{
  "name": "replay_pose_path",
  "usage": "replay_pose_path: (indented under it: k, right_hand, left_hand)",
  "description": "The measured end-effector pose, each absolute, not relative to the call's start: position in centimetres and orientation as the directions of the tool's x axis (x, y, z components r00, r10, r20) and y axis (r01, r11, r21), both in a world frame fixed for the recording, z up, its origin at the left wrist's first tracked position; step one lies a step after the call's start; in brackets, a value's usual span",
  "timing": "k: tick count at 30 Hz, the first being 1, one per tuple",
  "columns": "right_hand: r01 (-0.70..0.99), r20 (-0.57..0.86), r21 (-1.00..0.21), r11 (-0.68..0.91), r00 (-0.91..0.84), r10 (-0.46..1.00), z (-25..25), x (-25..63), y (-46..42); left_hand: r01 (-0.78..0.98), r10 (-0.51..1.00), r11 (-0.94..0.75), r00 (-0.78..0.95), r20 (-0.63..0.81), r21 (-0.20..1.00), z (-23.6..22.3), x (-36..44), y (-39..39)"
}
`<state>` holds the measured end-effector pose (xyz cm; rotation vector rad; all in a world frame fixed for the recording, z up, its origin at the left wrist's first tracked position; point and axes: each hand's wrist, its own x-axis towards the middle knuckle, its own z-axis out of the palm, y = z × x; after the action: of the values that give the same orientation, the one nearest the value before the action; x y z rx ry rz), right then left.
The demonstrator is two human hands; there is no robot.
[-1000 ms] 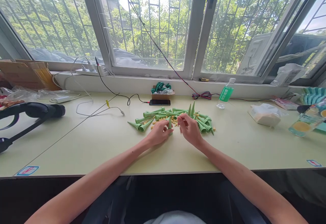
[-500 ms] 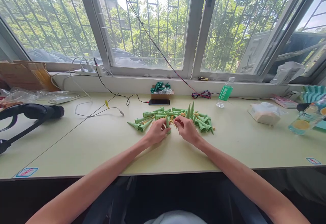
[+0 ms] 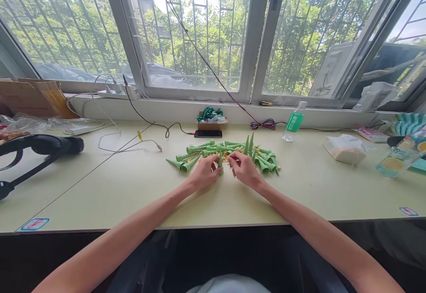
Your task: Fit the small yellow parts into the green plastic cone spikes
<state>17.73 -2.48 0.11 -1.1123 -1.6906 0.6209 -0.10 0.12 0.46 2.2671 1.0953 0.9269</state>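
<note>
- Head view: across a pale tabletop [image 3: 199, 204] to barred windows [image 3: 255, 53].
- Gripping an upright green cone [image 3: 220, 162] in the left hand [image 3: 207, 172], near piled cones [image 3: 209, 153].
- With right hand [image 3: 245, 168] curled, impossible to tell what's held.
- Spotting a bottle label [image 3: 294, 122], too small to read.

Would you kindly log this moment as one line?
Left hand: holds upright green cone; right hand: alongside, contents unclear; nearby: other green cones, yellow pieces

We read no text for certain. Green label [image 3: 295, 122] on the clear bottle [image 3: 288, 137]: white characters, too small for us to make out. Left sticker [image 3: 35, 224] and right sticker [image 3: 408, 211] near front edge of the desk [image 3: 100, 195]: red mark inside blue border, which we can't decipher.
</note>
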Motion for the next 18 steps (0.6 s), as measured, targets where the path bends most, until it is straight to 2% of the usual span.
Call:
replay_pose_path:
  k: [18]
  right_hand:
    - [0.438,0.453,-0.77,0.463,-0.135,0.881,0.03,17.72,-2.39]
  left_hand:
    - [0.476,0.795,-0.598,0.453,0.403,0.645,0.1,-0.29,0.31]
